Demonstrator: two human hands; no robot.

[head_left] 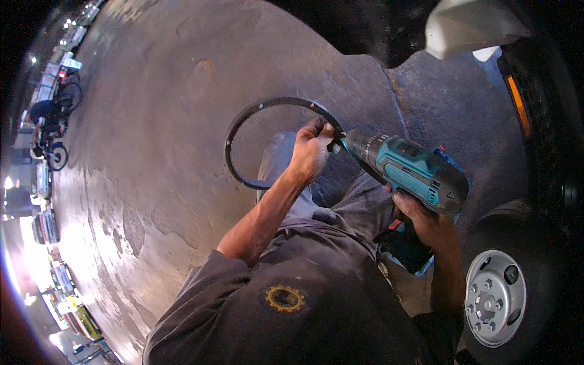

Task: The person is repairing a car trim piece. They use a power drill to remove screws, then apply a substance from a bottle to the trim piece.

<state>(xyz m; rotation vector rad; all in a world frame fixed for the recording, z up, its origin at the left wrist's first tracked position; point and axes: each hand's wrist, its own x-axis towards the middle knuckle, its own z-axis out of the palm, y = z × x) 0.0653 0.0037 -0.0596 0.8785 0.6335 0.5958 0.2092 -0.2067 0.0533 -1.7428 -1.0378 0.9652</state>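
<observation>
My left hand (pixel 313 149) pinches a curved black strip (pixel 249 111) that loops around like a large hoop, with small pale spots along it. One end of the loop lies near my left forearm, over my knee; past my fingers the strip runs down beside the drill. A teal and black cordless drill (pixel 406 167) is in my right hand (pixel 420 216), its fingers wrapped round the handle. The drill's chuck points left, close to my left fingers and the strip. Whether a bit touches the strip is hard to make out. Below the handle is a dark battery (pixel 407 250).
At the right stands a vehicle's wheel with a silver rim (pixel 496 298), below an orange strip (pixel 517 104). A pale body part (pixel 471 29) hangs at upper right. The concrete floor (pixel 164 121) spreads to the left, towards a motorcycle (pixel 56 152) and cluttered shelving.
</observation>
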